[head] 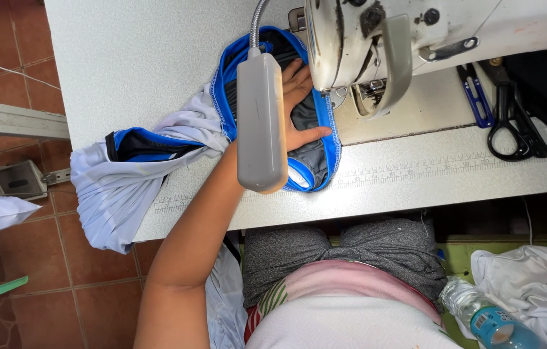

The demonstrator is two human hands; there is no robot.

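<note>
Blue-trimmed grey garment (315, 152) lies centre frame, long axis running toward the sewing machine (377, 39) at upper right, my left hand (299, 106) pressed flat and open on it, my right hand out of view.

The lamp (261, 119) covers part of the left hand (299, 106); the sewing machine (415, 32) and bottle (490, 317) run off frame.

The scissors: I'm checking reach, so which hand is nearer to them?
Only the left hand shows. It lies flat on the blue garment by the sewing machine, well left of the scissors. The right hand is out of view, so I can't compare.
</note>
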